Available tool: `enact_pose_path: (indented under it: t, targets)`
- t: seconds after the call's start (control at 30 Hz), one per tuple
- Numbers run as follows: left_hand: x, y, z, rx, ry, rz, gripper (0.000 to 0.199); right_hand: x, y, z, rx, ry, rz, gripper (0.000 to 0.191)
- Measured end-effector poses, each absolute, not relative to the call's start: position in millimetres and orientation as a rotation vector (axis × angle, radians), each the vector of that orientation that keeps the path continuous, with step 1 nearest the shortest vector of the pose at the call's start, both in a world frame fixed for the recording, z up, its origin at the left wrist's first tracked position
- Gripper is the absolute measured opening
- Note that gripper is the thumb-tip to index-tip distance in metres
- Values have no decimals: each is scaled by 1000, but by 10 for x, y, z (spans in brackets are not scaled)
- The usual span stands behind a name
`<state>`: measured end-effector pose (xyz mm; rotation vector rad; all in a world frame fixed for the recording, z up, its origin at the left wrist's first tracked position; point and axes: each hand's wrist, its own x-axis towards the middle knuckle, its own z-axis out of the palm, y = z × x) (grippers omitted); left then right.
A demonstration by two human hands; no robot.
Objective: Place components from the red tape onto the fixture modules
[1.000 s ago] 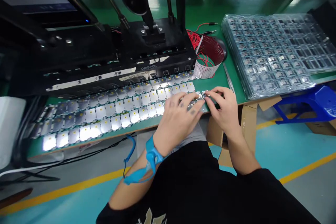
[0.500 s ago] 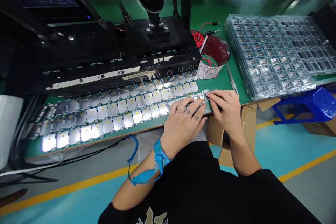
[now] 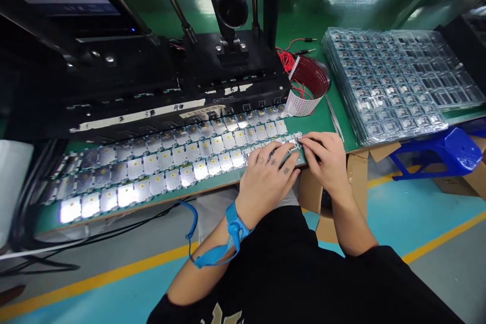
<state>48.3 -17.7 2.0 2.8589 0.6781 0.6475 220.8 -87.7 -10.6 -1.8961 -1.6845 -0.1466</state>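
At the far left of the bench: a white wrapped bundle (image 3: 11, 187) stood at the edge of my view.

Back of the bench: a black metal fixture (image 3: 152, 81) ran along the green bench mat (image 3: 315, 121).

Work piece: rows of small silver square modules with yellow dots (image 3: 170, 159) lay in a long band on the mat, and their right-hand end ran under my fingers.

Left hand: my left hand (image 3: 266, 182), with a blue antistatic wrist strap (image 3: 235, 228), lay spread over the modules; I could not tell whether it gripped any.

Right hand: my right hand (image 3: 326, 164) curled down on the band's end, beside my left; any pinch was hidden.

Step in hand: I was working the end of the band with both hands.

Next move: in my judgement, it called for care, as the modules sat close together.

Far right: thin steel tweezers (image 3: 334, 116) lay just beside a stack of clear plastic trays (image 3: 395, 81).
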Motion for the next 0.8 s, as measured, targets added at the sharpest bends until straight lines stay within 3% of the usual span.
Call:
enact_pose_path:
  t: [0.2,0.5,0.6,0.8]
  targets:
    - [467,-162,15,2830,647,702,27,2414,-897,85,-1867,-1589,-255,27]
    - [476,-166,-50,2754,613,812,24,2869,-741,146,-2488,-1630,-212,42]
    - [487,-165,-62,2723,599,844,23,2842,-845,214,-2376,-1488,-135,40]
    - [524,-164,-96,2688,562,871,23,3096,-552,325,-1823,-1002,298,18]
